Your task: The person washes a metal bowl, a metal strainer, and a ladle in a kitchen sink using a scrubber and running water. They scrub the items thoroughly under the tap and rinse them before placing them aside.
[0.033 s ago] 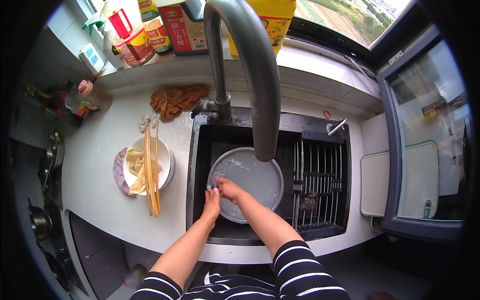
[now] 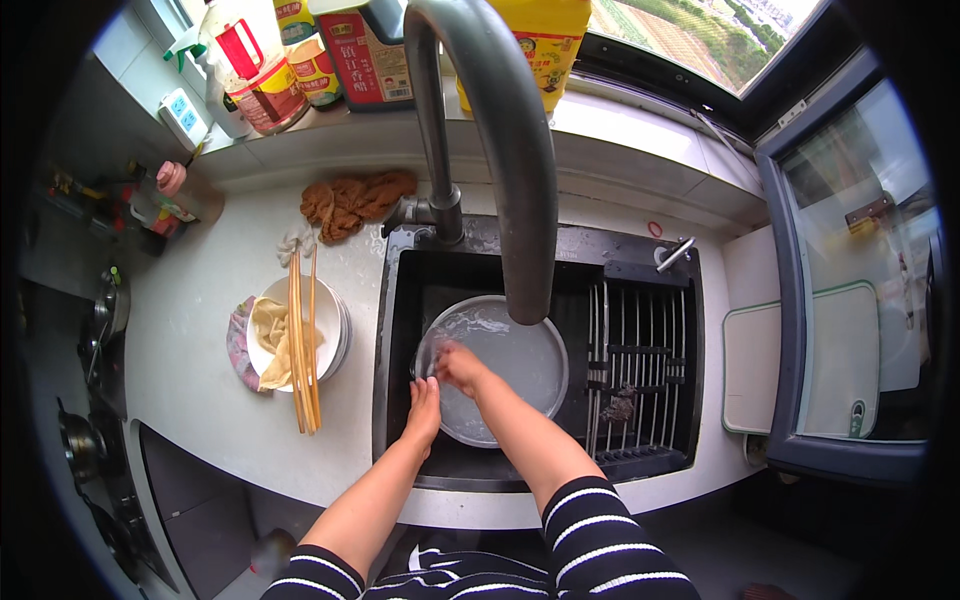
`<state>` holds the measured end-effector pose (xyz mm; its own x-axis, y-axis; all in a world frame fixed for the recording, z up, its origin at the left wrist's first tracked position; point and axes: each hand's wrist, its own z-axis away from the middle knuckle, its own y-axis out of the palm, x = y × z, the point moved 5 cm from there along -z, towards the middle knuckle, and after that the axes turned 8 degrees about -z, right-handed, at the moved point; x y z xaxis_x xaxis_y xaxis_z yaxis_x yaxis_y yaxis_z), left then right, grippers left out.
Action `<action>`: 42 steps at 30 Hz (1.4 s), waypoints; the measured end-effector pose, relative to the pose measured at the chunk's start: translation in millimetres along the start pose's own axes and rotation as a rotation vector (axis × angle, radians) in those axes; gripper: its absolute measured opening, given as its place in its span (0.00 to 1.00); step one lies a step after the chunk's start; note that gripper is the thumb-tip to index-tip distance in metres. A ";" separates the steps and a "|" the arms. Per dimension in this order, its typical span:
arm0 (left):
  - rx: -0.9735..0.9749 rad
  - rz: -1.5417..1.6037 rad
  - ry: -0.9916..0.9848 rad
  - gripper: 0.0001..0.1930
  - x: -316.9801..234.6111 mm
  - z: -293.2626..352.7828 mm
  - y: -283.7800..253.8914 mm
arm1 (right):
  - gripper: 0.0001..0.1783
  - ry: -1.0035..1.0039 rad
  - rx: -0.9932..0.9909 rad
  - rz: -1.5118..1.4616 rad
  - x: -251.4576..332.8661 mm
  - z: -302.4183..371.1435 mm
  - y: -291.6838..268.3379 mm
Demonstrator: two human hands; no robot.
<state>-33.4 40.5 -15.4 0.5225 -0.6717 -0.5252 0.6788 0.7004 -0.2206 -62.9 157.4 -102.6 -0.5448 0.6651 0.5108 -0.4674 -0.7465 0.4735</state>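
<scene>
A round grey basin (image 2: 520, 385) of water stands in the left part of the black sink (image 2: 385, 350). My left hand (image 2: 424, 408) is at the basin's left rim, its fingers close together around something I cannot make out. Just beside it, inside the basin, my right hand (image 2: 459, 368) is curled and blurred by motion. A clear, shiny patch shows at the fingertips; whether it is a see-through thing or moving water cannot be told. The dark faucet (image 2: 530, 250) arches over the basin's far right side.
Left of the sink, chopsticks (image 2: 297, 350) lie across stacked white bowls (image 2: 330, 310) with a beige cloth (image 2: 270, 325). A brown cloth (image 2: 355, 203) lies behind. A metal rack (image 2: 640, 390) fills the sink's right part. Bottles (image 2: 265, 90) line the sill; an open window pane (image 2: 850, 260) juts in at right.
My right hand has shifted slightly within the basin and its fingers are more blurred. The water's ripples differ. My left hand stays at the rim.
</scene>
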 end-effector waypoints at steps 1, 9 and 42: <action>-0.025 0.002 0.042 0.40 1.2 -2.7 -0.3 | 0.06 -0.076 -0.064 -0.233 21.5 -9.8 -6.4; 0.174 0.336 0.019 0.48 3.3 3.0 0.5 | 0.15 -0.454 -0.496 -1.568 73.4 -7.0 -129.3; 0.055 0.227 -0.120 0.45 -9.9 12.7 9.7 | 0.29 -0.295 -0.021 3.027 67.6 27.6 -82.9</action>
<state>-25.5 50.9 -1.9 0.7198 -0.5246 -0.4545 0.5624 0.8246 -0.0612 -41.7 264.8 -87.5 0.4918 -0.7372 -0.4633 0.3751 0.6595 -0.6514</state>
